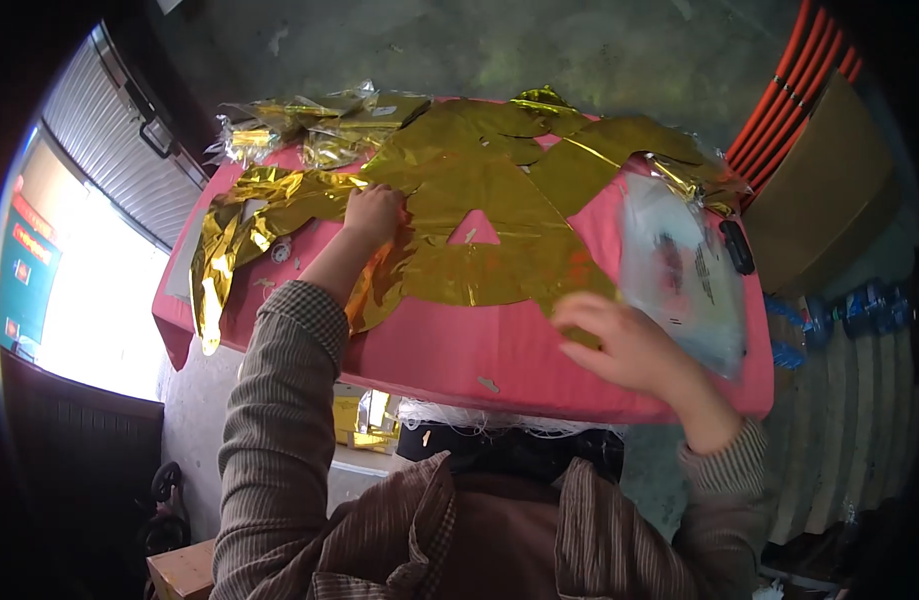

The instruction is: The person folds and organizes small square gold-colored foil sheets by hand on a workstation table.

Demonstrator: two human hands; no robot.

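A large flat gold foil balloon (469,265), uninflated by its look, lies spread over the pink cloth of the table, with pink showing through gaps in its outline. My left hand (372,213) is on its left part, with fingers curled onto the creased foil; the fingertips are partly hidden. My right hand (624,345) is near the foil's lower right corner, somewhat blurred, with thumb and fingers apart and nothing visible between them. To the left of my left hand, a crumpled strip of gold foil (216,270) hangs toward the table's left edge.
Clear plastic bags (679,275) lie on the right of the pink table (429,350), beside a black object (737,248). Packaged gold foil (354,125) sits at the back left. A cardboard box (824,190) and orange tubes (794,85) stand beyond the right edge.
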